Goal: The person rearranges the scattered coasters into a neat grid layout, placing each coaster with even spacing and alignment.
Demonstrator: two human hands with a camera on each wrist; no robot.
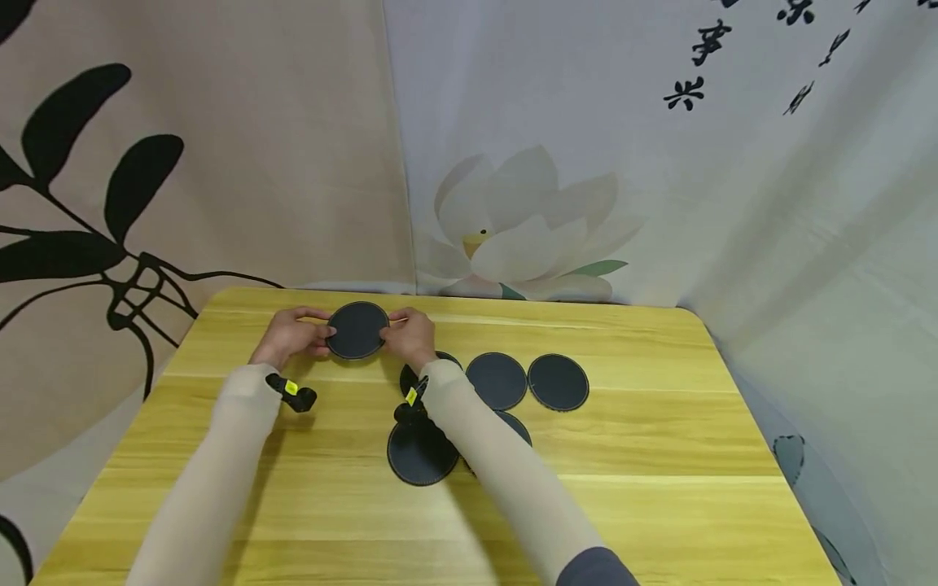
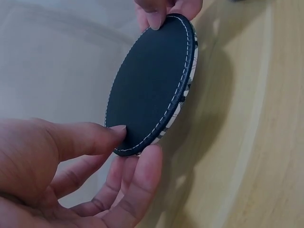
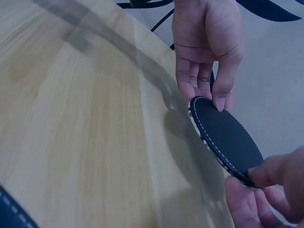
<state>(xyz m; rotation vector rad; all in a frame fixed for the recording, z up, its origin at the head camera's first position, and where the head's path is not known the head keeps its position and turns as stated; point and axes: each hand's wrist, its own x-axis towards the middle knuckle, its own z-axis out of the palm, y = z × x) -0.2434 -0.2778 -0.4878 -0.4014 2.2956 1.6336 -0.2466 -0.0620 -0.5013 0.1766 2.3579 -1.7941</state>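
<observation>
Both hands hold one round black coaster (image 1: 357, 330) above the back left part of the table. White stitching runs round its rim, and a black-and-white patterned underside shows along the edge in the left wrist view. My left hand (image 1: 295, 335) pinches its left edge, thumb (image 2: 116, 135) on the black face and fingers underneath. The opposite edge is pinched by my right hand (image 1: 412, 336), seen close up as a right hand (image 3: 270, 190) in the right wrist view. The coaster is tilted and raised off the wood, its shadow falling below.
Several more black coasters lie on the wooden table (image 1: 659, 488): one coaster (image 1: 558, 382) at the right, one (image 1: 497, 381) beside it, one (image 1: 422, 452) nearer the front. Others are partly hidden under the right forearm. A printed curtain (image 1: 293, 163) hangs behind the table.
</observation>
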